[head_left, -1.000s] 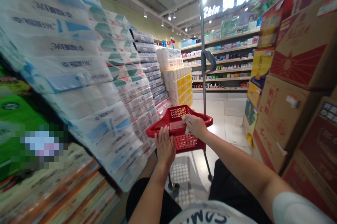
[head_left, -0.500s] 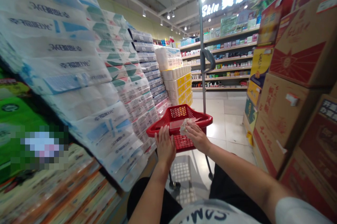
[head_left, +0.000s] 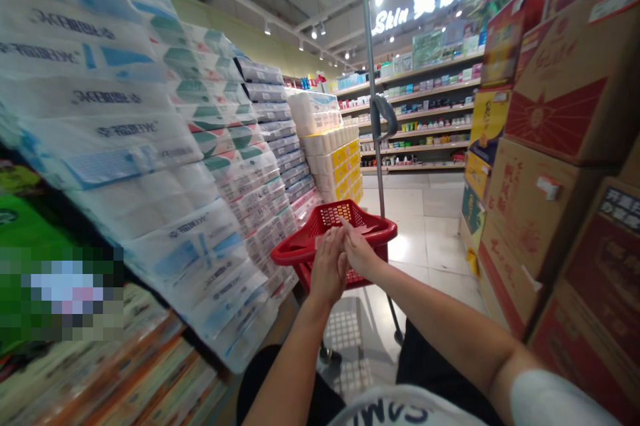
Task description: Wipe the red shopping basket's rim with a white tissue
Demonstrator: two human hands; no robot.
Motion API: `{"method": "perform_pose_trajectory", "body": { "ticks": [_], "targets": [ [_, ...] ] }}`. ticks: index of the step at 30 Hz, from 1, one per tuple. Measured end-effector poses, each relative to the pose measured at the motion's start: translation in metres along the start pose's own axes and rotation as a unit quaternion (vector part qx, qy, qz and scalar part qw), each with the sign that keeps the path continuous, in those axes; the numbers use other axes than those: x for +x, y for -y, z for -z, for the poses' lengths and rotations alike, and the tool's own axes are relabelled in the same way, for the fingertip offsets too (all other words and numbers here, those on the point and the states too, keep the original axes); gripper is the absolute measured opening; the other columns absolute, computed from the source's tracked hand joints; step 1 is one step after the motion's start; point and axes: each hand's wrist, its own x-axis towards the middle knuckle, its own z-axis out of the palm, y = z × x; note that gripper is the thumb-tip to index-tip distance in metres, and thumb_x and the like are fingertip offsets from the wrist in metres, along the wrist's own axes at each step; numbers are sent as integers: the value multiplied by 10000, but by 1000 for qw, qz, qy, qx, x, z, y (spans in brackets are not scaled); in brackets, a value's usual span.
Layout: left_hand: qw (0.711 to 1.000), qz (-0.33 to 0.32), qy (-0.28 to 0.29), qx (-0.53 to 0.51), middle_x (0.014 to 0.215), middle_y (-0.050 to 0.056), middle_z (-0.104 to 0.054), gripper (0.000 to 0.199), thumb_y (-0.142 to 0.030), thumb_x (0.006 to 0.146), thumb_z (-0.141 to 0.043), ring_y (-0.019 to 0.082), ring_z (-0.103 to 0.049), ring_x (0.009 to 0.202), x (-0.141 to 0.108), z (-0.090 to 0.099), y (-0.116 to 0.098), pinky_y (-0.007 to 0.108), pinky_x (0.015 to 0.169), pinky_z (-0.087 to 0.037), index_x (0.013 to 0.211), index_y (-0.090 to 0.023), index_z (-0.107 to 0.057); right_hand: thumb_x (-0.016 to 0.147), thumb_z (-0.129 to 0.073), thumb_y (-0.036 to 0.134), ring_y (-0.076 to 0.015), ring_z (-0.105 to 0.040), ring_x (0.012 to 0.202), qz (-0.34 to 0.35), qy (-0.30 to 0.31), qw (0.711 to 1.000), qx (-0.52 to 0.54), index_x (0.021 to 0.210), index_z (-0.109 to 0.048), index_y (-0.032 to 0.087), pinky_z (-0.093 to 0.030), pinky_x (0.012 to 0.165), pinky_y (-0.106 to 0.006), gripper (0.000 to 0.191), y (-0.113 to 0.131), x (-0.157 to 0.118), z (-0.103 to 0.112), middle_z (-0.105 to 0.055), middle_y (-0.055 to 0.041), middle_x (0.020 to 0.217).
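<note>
My left hand [head_left: 329, 267] and my right hand [head_left: 362, 255] are pressed together over the near rim of a red basket [head_left: 290, 254]. My left fingers are close together and bent a little against the fingers of my right hand. Whatever lies between the two palms is hidden; no part of a wad shows. The basket has perforated walls and rests on a wheeled frame. A flat pinkish piece [head_left: 365, 231] lies along its right side, partly behind my right hand.
Stacked tissue packs [head_left: 195, 226] form a tall wall on the left. Cardboard cartons [head_left: 525, 206] rise on the right. A grey pole [head_left: 376, 166] stands by the basket. Pale floor tiles [head_left: 425, 239] lead to stocked shelves [head_left: 425, 109] at the back.
My left hand has moved right and my right hand slightly left, so they now meet. The crumpled whitish wad under my right fingers has gone out of sight. The view has shifted slightly.
</note>
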Motion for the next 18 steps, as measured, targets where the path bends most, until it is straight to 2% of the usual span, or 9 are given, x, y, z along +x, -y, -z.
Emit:
{"method": "perform_pose_trajectory", "body": {
  "ticks": [2, 4, 7, 11, 14, 18],
  "targets": [
    [999, 0, 31, 20, 1483, 114, -366, 536, -329, 957, -327, 223, -289, 1391, 6, 0, -1, 459, 1135, -254, 1463, -182, -229, 986, -224, 232, -170, -587, 1121, -32, 17, 998, 50, 1423, -367, 150, -468, 945, -309, 467, 0, 4, 8, -597, -121, 1263],
    [997, 3, 46, 54, 1484, 120, -366, 564, -349, 937, -385, 240, -308, 1382, 7, 0, 0, 466, 1135, -240, 1458, -180, -250, 985, -258, 251, -165, -585, 1121, -38, 36, 998, 40, 1362, -454, 156, -467, 934, -288, 435, -4, 3, 20, -604, -108, 1258],
    [995, 22, 41, 89, 1469, 120, -393, 574, -335, 912, -434, 249, -356, 1354, 6, -2, -2, 459, 1123, -252, 1447, -187, -286, 979, -323, 249, -185, -579, 1113, -3, 44, 994, -104, 1287, -531, 183, -422, 959, -323, 377, -16, -4, 42, -623, -94, 1230],
    [994, 52, 23, 93, 1429, 98, -454, 527, -328, 899, -449, 250, -404, 1316, 8, -6, -8, 452, 1104, -276, 1403, -196, -368, 984, -373, 328, -211, -576, 1048, 12, 49, 950, -309, 1090, -649, 197, -338, 979, -363, 324, -36, -12, 64, -678, -86, 1078],
    [994, 63, 19, 91, 1408, 92, -479, 505, -325, 896, -445, 260, -420, 1298, 12, -7, -12, 454, 1091, -298, 1382, -196, -396, 987, -360, 383, -201, -577, 954, 10, 60, 932, -357, 999, -668, 199, -328, 938, -338, 360, -42, -13, 69, -685, -75, 968],
    [993, 77, -7, 95, 1346, 84, -537, 478, -284, 859, -488, 291, -399, 1310, 13, -6, -13, 471, 1093, -297, 1328, -194, -461, 987, -349, 383, -215, -570, 885, 10, 40, 918, -393, 885, -665, 177, -320, 876, -343, 391, -37, -16, 60, -674, -82, 884]
  ]
}}
